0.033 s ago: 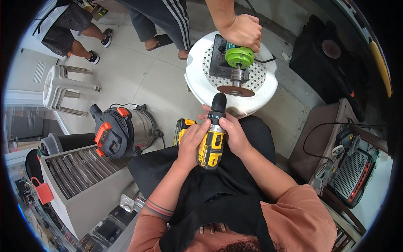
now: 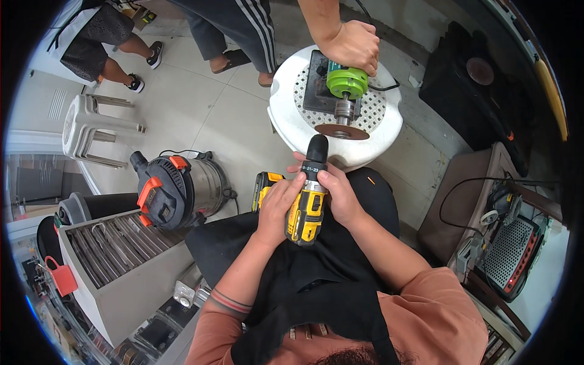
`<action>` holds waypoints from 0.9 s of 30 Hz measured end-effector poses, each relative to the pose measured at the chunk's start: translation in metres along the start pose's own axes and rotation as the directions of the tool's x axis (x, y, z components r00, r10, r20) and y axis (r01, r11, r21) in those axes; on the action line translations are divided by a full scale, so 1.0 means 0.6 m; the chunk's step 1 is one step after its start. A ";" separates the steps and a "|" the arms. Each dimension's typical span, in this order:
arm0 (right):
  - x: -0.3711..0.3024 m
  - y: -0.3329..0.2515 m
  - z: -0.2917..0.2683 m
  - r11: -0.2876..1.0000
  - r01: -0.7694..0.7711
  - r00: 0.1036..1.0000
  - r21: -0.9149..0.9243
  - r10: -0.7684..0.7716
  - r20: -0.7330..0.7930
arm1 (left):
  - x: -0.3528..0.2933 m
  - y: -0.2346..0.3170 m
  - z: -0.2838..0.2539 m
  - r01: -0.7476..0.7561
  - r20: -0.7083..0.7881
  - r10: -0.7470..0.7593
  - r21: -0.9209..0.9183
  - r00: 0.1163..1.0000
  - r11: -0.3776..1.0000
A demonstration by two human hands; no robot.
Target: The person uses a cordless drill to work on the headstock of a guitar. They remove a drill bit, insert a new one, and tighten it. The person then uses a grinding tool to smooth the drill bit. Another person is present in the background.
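Observation:
A yellow and black cordless drill [image 2: 307, 210] is held above my lap, its black chuck pointing away from me. My left hand [image 2: 280, 207] wraps its left side, and the yellow battery [image 2: 266, 185] shows beyond that hand. My right hand [image 2: 340, 194] grips the drill near its collar, thumb on top. Just past the chuck is a brown abrasive disc [image 2: 342, 132] on the spindle of a green motor tool [image 2: 347, 82]. A co-worker's hand [image 2: 353, 47] presses that tool down on a white plastic stool [image 2: 283, 112]. Whether chuck and disc touch, I cannot tell.
On the left stand a shop vacuum [image 2: 176, 188], a box of long dark strips [image 2: 115, 298] and stacked white stools [image 2: 82, 125]. A brown case [image 2: 459, 198] and a perforated metal unit [image 2: 511, 252] are on the right. Two people [image 2: 231, 27] stand on the far side.
A small orange streak, like a spark, now shows over my right thigh. Both hands, the drill and the co-worker's hand have kept their places.

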State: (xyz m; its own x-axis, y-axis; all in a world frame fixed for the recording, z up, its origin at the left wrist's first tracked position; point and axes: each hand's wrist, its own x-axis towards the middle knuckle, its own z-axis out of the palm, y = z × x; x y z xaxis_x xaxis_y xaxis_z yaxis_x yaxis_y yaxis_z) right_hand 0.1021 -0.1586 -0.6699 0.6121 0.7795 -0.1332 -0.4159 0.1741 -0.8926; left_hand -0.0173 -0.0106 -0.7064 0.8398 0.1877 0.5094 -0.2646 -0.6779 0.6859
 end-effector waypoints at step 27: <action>0.008 0.008 0.003 0.996 -0.071 0.976 -0.055 0.081 0.202 | -0.023 -0.014 -0.007 0.020 -0.047 -0.018 0.042 0.999 0.999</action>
State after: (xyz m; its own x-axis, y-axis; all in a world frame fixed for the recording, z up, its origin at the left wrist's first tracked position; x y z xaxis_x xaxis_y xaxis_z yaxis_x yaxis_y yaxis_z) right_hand 0.1018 -0.1531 -0.6744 0.4279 0.8965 -0.1149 -0.4203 0.0849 -0.9034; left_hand -0.0285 -0.0042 -0.7170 0.8213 0.2329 0.5208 -0.2275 -0.7035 0.6733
